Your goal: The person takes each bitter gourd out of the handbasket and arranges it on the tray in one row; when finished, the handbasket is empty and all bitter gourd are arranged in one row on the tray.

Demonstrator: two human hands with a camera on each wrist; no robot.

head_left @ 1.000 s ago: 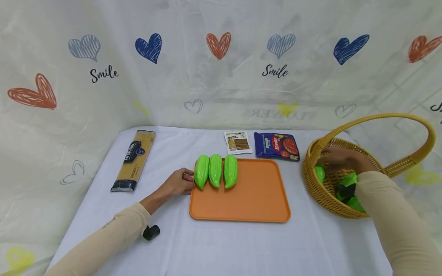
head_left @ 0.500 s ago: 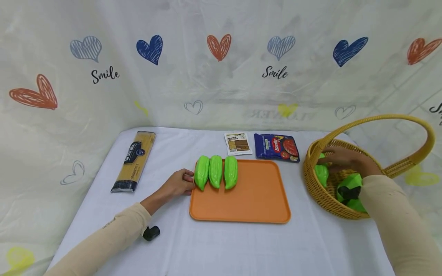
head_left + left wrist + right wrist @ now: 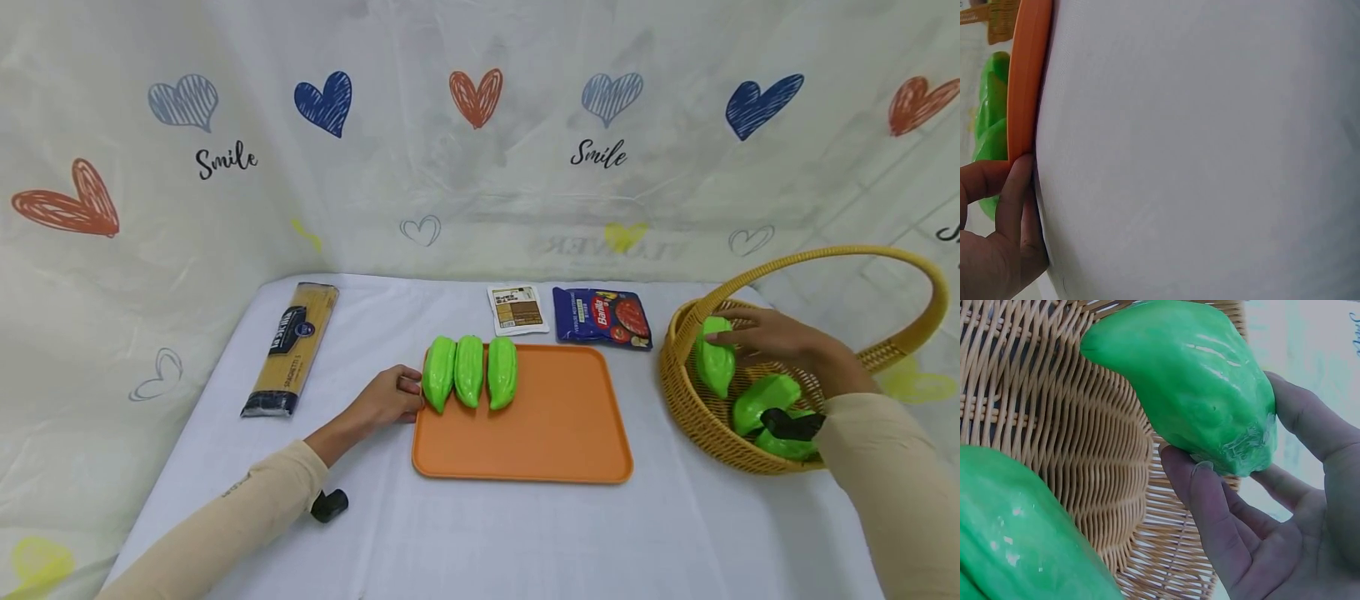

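My right hand (image 3: 776, 340) grips a glossy green, pepper-like vegetable (image 3: 715, 358) by its blunt end. Its tapered tip points away from the palm in the right wrist view, above the basket's woven inside. Two more of these vegetables (image 3: 765, 402) lie lower in the wicker basket (image 3: 686, 417), partly behind a black strap piece. At the orange tray's (image 3: 555, 433) left rim, my left hand (image 3: 386, 397) pinches the edge between thumb and fingers, as the left wrist view (image 3: 1004, 206) shows. Three similar green vegetables (image 3: 468, 372) lie side by side at the tray's upper left.
A spaghetti pack (image 3: 292, 350) lies on the left of the white-covered table. Behind the tray are a small white-and-brown sachet (image 3: 517, 311) and a blue Barilla pouch (image 3: 602, 318). The basket's tall handle (image 3: 840, 252) arches over its right side. A patterned curtain hangs behind.
Inside the basket, my right hand has taken hold of a green vegetable and raised it, shifting slightly up and right. My left hand stays on the tray's edge.
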